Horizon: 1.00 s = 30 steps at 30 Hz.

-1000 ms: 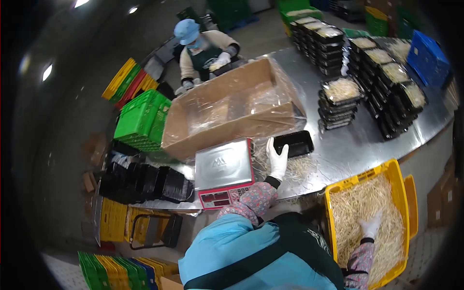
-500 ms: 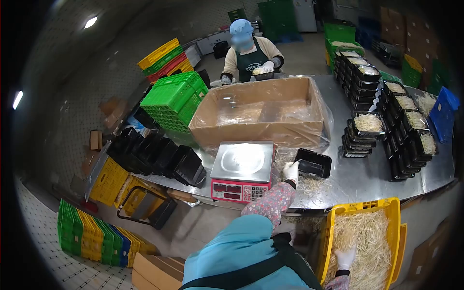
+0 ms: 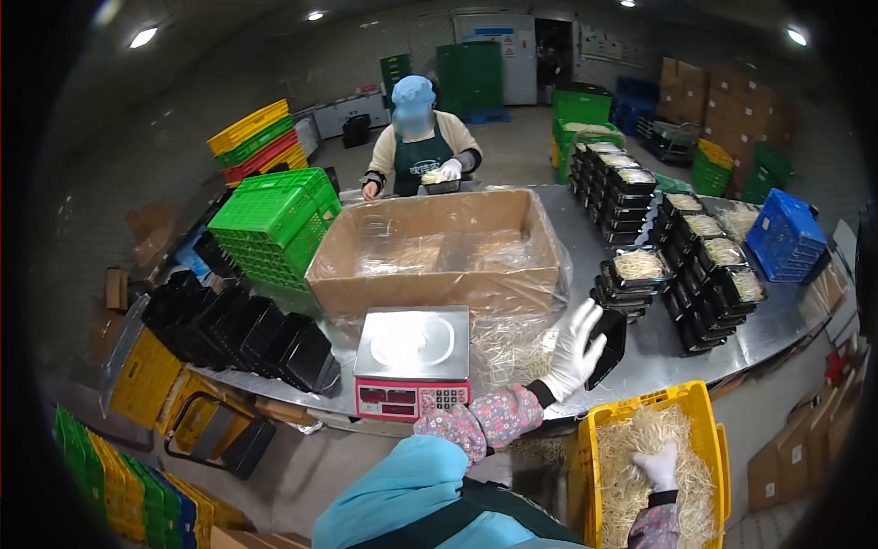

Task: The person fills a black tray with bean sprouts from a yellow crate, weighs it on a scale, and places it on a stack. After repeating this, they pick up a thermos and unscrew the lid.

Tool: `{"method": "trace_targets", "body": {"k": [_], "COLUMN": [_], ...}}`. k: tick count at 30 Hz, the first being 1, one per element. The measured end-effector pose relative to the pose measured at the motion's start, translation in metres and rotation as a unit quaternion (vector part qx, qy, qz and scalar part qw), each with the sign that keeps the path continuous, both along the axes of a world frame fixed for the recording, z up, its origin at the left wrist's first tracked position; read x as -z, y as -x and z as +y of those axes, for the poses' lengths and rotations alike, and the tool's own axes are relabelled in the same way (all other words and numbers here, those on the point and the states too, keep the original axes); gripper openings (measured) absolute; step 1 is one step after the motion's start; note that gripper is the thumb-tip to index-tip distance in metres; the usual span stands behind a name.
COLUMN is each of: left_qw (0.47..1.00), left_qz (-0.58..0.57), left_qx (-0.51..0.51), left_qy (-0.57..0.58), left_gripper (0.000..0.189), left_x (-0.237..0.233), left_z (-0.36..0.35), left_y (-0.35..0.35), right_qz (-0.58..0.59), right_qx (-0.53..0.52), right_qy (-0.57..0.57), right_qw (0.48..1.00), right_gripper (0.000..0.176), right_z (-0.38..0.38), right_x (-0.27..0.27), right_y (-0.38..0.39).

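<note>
My left hand [image 3: 572,355], in a white glove, is raised at the table's near edge with its fingers stretched and spread. Behind its fingers a black plastic tray [image 3: 611,351] is tipped on its side; whether the hand bears any of its weight is hard to see. My right hand [image 3: 657,467], also gloved, is down in a yellow crate [image 3: 593,414] of bean sprouts [image 3: 645,522]. Its fingers curl round a clump of sprouts, and the fingertips are partly buried. A scale [image 3: 413,346] with a red front stands left of my left hand.
A large plastic-lined cardboard box [image 3: 430,291] stands behind the scale. Filled trays [image 3: 638,265] are stacked on the right, empty black trays [image 3: 302,352] on the left beside green crates [image 3: 274,220]. A co-worker [image 3: 422,151] across the table handles a tray.
My left hand has lifted and spread its fingers, and the tray has tipped from lying flat onto its side. My right hand has gathered sprouts into a raised clump. The camera view has tilted up.
</note>
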<state>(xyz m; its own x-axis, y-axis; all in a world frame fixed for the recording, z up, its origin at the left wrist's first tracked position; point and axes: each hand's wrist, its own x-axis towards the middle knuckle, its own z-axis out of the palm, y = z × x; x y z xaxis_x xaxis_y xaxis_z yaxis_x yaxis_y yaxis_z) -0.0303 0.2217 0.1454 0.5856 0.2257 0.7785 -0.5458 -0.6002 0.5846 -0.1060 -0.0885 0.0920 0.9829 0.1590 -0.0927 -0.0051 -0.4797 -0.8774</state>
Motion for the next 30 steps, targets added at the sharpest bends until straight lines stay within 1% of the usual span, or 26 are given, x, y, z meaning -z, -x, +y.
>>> {"method": "trace_targets", "body": {"k": [1,2,3,5,6,7,8,10,12,13,14,15,16,18,19,20,21,22,23,24,25,26,27,28,29,30], "left_qw": [0.997,0.989,0.983,0.962,0.95,0.953,0.946,0.964,0.984,0.986,0.98,0.958,0.919,0.901,0.914,0.94,0.928,0.914,0.93,0.95,0.958,0.965,0.925,0.919,0.925,0.93], "left_qz": [-0.018,-0.037,-0.01,0.002,0.022,0.031,0.087,0.149,0.14,0.157,0.173,0.191,0.206,0.219,0.237,0.28,0.324,0.367,0.341,0.264,0.246,0.231,0.293,0.304,0.296,0.29], "left_qx": [0.026,0.049,0.078,0.064,0.065,0.066,0.078,0.072,0.058,0.061,0.061,0.1,0.137,0.111,0.094,0.047,0.037,0.029,-0.022,-0.147,-0.109,-0.071,-0.076,-0.079,-0.08,-0.08], "left_qy": [-0.066,-0.134,-0.169,-0.265,-0.305,-0.294,-0.304,-0.207,-0.09,-0.009,0.071,0.191,0.307,0.357,0.316,0.189,0.181,0.174,0.132,-0.08,-0.095,-0.105,-0.231,-0.239,-0.225,-0.212], "left_gripper": [0.055,0.056,0.058,0.058,0.057,0.056,0.056,0.056,0.054,0.053,0.053,0.052,0.051,0.051,0.052,0.061,0.066,0.071,0.076,0.074,0.074,0.074,0.072,0.069,0.068,0.067], "left_x": [-0.011,-0.016,-0.007,-0.007,-0.004,0.003,0.012,0.03,0.042,0.051,0.057,0.06,0.062,0.081,0.08,0.099,0.104,0.096,0.089,0.087,0.078,0.071,0.07,0.075,0.08,0.082], "left_z": [-0.008,-0.011,-0.017,-0.01,-0.002,0.009,0.025,0.074,0.129,0.155,0.18,0.205,0.228,0.271,0.293,0.321,0.343,0.355,0.36,0.37,0.37,0.369,0.371,0.372,0.373,0.372], "left_y": [0.011,0.021,0.028,0.052,0.06,0.067,0.075,0.081,0.095,0.103,0.111,0.119,0.126,0.137,0.146,0.148,0.151,0.155,0.159,0.156,0.151,0.147,0.145,0.142,0.14,0.138], "right_qz": [-0.02,-0.036,-0.055,-0.09,-0.115,-0.143,-0.178,-0.254,-0.3,-0.32,-0.341,-0.349,-0.358,-0.363,-0.381,-0.399,-0.421,-0.419,-0.449,-0.479,-0.45,-0.419,-0.426,-0.432,-0.388,-0.44], "right_qx": [-0.01,-0.021,-0.032,-0.056,-0.063,-0.086,-0.091,-0.086,-0.118,-0.135,-0.153,-0.185,-0.217,-0.285,-0.319,-0.353,-0.365,-0.404,-0.398,-0.392,-0.398,-0.438,-0.432,-0.426,-0.462,-0.439], "right_qy": [0.173,0.339,0.38,0.456,0.447,0.399,0.369,0.33,0.286,0.254,0.22,0.209,0.198,0.202,0.231,0.257,0.286,0.271,0.253,0.235,0.242,0.179,0.222,0.265,0.229,0.117], "right_qw": [0.985,0.94,0.923,0.883,0.885,0.902,0.908,0.905,0.902,0.903,0.901,0.895,0.887,0.864,0.837,0.806,0.78,0.767,0.759,0.749,0.762,0.775,0.763,0.75,0.764,0.774], "right_gripper": [0.078,0.078,0.079,0.082,0.07,0.065,0.059,0.046,0.045,0.045,0.045,0.047,0.049,0.048,0.048,0.047,0.047,0.05,0.051,0.053,0.066,0.064,0.063,0.063,0.061,0.064], "right_z": [0.024,0.043,0.06,0.101,0.128,0.156,0.182,0.236,0.299,0.329,0.359,0.389,0.416,0.464,0.484,0.503,0.518,0.529,0.536,0.544,0.557,0.568,0.571,0.571,0.569,0.571], "right_x": [-0.037,-0.062,-0.066,-0.06,-0.065,-0.064,-0.06,-0.056,-0.074,-0.07,-0.065,-0.069,-0.073,-0.062,-0.051,-0.039,-0.021,-0.015,-0.006,0.002,0.016,0.029,0.036,0.028,0.02,0.043], "right_y": [0.0,-0.001,-0.005,-0.018,-0.017,-0.022,-0.027,-0.033,-0.024,-0.022,-0.022,-0.02,-0.019,-0.024,-0.028,-0.033,-0.037,-0.039,-0.037,-0.035,-0.035,-0.041,-0.041,-0.038,-0.042,-0.053]}}
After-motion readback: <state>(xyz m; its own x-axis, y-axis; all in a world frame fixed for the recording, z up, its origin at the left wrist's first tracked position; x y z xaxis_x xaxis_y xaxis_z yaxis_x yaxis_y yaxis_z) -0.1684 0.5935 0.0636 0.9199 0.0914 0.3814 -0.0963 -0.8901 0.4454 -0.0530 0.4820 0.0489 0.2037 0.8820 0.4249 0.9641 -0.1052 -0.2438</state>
